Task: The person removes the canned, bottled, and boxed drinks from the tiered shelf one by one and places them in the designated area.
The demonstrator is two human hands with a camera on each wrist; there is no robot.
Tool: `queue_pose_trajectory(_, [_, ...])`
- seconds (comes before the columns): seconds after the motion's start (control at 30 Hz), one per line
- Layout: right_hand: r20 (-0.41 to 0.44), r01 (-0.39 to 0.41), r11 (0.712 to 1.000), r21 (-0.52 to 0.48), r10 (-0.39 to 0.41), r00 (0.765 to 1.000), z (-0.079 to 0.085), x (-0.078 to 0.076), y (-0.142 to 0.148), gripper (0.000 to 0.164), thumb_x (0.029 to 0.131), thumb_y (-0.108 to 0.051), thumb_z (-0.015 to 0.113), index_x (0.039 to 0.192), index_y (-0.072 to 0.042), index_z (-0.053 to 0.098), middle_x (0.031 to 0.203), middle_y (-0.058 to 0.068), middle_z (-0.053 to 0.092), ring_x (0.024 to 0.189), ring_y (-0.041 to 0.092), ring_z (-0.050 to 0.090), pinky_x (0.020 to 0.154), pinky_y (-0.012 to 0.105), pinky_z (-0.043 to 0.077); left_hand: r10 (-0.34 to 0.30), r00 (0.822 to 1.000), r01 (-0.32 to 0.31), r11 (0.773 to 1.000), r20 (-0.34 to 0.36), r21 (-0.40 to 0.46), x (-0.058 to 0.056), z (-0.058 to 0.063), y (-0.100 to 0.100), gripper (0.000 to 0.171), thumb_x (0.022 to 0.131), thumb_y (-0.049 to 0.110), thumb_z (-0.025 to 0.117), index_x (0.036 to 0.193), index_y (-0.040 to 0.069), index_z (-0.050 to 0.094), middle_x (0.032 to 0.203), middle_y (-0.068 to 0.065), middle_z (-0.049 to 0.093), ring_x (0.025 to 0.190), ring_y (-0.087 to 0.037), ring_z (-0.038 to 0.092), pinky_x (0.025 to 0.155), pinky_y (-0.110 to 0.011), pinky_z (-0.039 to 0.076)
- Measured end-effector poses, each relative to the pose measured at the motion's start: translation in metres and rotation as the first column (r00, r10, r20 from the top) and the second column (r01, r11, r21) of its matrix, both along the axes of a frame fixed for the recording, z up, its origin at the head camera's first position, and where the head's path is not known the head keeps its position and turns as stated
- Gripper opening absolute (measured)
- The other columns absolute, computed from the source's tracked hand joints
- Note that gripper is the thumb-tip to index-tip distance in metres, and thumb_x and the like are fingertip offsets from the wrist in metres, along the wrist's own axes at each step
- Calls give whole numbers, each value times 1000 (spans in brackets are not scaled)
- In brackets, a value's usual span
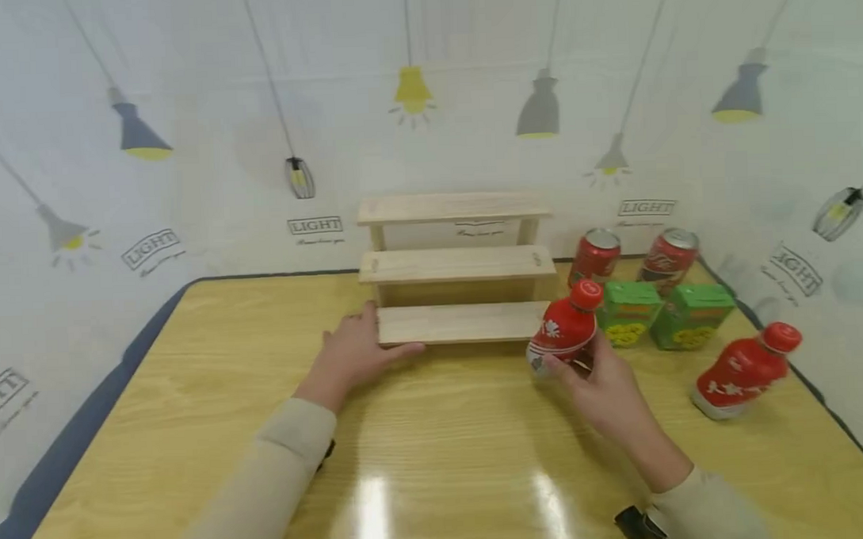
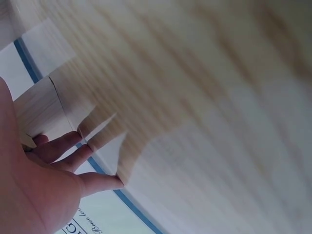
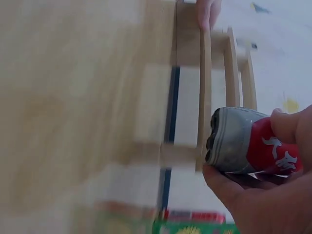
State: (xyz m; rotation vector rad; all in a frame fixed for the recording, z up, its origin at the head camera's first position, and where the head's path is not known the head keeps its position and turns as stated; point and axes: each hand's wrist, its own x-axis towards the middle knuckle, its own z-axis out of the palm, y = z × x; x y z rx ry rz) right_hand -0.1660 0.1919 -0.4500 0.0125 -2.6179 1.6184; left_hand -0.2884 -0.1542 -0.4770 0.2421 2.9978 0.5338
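My right hand (image 1: 610, 390) grips a small red drink bottle (image 1: 565, 328) with a red cap and a pale lower part. The bottle tilts at the right end of the lowest step of a three-step wooden shelf (image 1: 462, 324). In the right wrist view, its grey base (image 3: 231, 139) overlaps the step's front edge. At the shelf's left end lies my left hand (image 1: 352, 348), thumb along the lowest step's front edge. Its other fingers (image 2: 102, 183) are spread and fairly straight, fingertips down at the tabletop in the left wrist view.
A second red bottle (image 1: 742, 374) stands at the right of the wooden table (image 1: 437, 444). Two green boxes (image 1: 626, 314) stand near the shelf's right end, with two red cans (image 1: 595, 257) behind them. A white lamp-patterned cloth (image 1: 227, 150) hangs behind the table.
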Motion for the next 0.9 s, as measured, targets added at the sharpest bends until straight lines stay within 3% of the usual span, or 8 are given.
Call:
queue_pose_trajectory(0.1, [32, 16, 998, 57, -18, 999, -5, -1, 7, 68, 106, -28, 68, 159, 0, 33, 153, 29, 55, 141, 47, 58, 114, 57, 52, 43, 999, -43, 999, 13, 0, 10, 3, -30, 138, 75, 100, 56, 165, 0, 26, 153, -31, 55, 144, -50, 52, 118, -83, 29])
queue_pose_trajectory(0.27, [76, 46, 981, 188, -61, 995, -9, -6, 31, 77, 106, -40, 66, 159, 4, 29, 151, 35, 53, 139, 52, 56, 114, 63, 51, 48, 999, -49, 999, 22, 9, 16, -1, -46, 139, 74, 103, 50, 164, -2, 26, 152, -32, 55, 142, -52, 53, 115, -83, 32])
queue_pose_trajectory(0.47, [148, 27, 957, 288, -73, 986, -8, -16, 45, 80, 104, -40, 69, 155, 11, 33, 149, 39, 52, 136, 55, 55, 112, 68, 48, 86, 996, -87, 996, 22, 22, 19, -6, -52, 134, 77, 99, 54, 163, 0, 29, 149, -30, 58, 140, -51, 56, 113, -82, 35])
queue_pose_trajectory(0.63, [201, 4, 954, 300, -68, 977, -8, -22, 51, 79, 104, -33, 67, 155, 14, 30, 152, 41, 48, 139, 58, 51, 114, 70, 45, 82, 997, -82, 996, 14, 26, 21, -10, -54, 133, 78, 98, 54, 163, -2, 28, 148, -32, 59, 138, -51, 57, 112, -82, 37])
queue_pose_trajectory(0.9, [278, -75, 950, 303, -13, 961, -8, -29, 74, 87, 105, -34, 67, 156, 18, 20, 156, 45, 39, 142, 62, 44, 115, 72, 41, 78, 997, -77, 995, -12, 56, 10, -20, -38, 131, 78, 96, 59, 162, 0, 30, 145, -30, 62, 136, -47, 60, 112, -78, 41])
